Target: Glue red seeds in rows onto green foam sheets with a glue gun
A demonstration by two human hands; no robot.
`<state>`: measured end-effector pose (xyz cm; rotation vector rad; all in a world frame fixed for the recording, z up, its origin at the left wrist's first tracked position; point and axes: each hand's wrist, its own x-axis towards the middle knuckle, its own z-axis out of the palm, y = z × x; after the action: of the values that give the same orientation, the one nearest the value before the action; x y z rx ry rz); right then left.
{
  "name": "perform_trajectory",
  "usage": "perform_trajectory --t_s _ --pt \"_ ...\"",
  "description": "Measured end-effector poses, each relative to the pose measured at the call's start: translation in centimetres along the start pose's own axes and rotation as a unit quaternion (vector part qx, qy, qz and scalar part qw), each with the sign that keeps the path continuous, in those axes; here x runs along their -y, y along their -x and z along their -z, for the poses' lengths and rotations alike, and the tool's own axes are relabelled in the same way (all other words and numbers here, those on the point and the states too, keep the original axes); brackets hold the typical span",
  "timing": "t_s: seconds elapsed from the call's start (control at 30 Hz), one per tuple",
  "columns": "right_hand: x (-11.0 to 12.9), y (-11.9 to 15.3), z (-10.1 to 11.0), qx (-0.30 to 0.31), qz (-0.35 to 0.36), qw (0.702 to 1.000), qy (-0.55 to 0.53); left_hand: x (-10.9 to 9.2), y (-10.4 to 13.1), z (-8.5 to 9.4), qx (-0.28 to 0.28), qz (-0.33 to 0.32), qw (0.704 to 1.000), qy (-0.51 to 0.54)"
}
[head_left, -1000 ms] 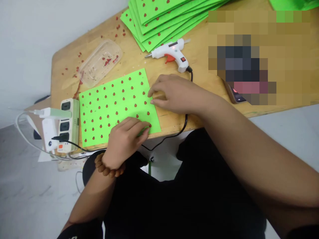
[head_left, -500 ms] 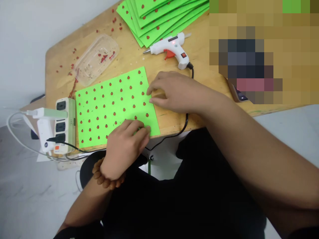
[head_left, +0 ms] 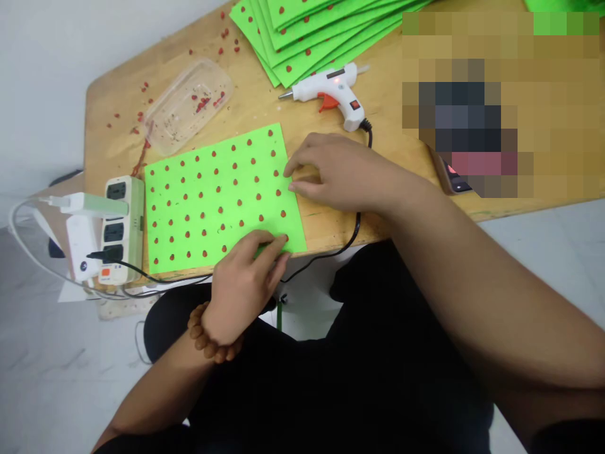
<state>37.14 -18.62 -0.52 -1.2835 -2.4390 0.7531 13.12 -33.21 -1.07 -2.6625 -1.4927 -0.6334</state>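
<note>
A bright green sheet (head_left: 189,183) lies on the wooden table, dotted with rows of small red ladybug pieces. At its near right corner the bent index finger and thumb of my left hand (head_left: 246,268) close at a ladybug (head_left: 286,238), which shows at the fingertip; the thumb tip is by the sheet's front edge. A brown bead bracelet (head_left: 201,334) circles that wrist. Over the sheet's right edge rests my right hand (head_left: 331,170), fingers curved, thumb and index apart with nothing between them. Beyond it a white glue gun (head_left: 326,88) with a red trigger lies on its side.
A clear plastic box (head_left: 189,104) holds some red bits, with more scattered around it. Green dotted sheets (head_left: 302,44) are stacked at the back. A power strip (head_left: 135,239) with plugs stands at left. The glue gun's black cord (head_left: 357,230) runs over the table's front edge.
The left index finger has drawn back slightly, and the corner ladybug now shows beside its tip. My right hand stays by the sheet's edge. The whole view has shifted a little.
</note>
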Motion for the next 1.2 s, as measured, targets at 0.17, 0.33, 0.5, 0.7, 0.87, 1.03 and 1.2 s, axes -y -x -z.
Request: perform_trajectory --t_s 0.17,0.33,0.5,0.7,0.87,1.03,1.2 --pt "0.1 -0.2 0.0 0.004 -0.003 1.000 0.003 -0.4 0.1 0.2 0.016 0.009 1.000 -0.001" --pt "0.1 -0.1 0.0 0.005 -0.003 1.000 0.005 -0.3 -0.1 0.2 0.020 0.015 1.000 0.016" --pt "0.0 -0.1 0.1 0.005 -0.006 1.000 0.003 -0.2 0.1 0.2 0.022 0.018 1.000 -0.002" --pt "0.1 -0.1 0.0 0.005 -0.003 1.000 -0.001 -0.7 -0.1 0.4 0.053 -0.007 0.997 -0.053" --pt "-0.1 -0.1 -0.2 -0.001 0.003 1.000 -0.010 -0.7 -0.3 0.4 0.039 0.009 0.999 -0.018" --pt "-0.4 -0.1 -0.4 -0.007 0.014 1.000 -0.003 0.5 -0.5 0.8 0.015 0.016 0.997 0.075" --pt "-0.6 0.0 -0.4 -0.014 0.023 1.000 -0.002 1.1 -0.8 0.8 -0.022 -0.004 0.993 0.113"
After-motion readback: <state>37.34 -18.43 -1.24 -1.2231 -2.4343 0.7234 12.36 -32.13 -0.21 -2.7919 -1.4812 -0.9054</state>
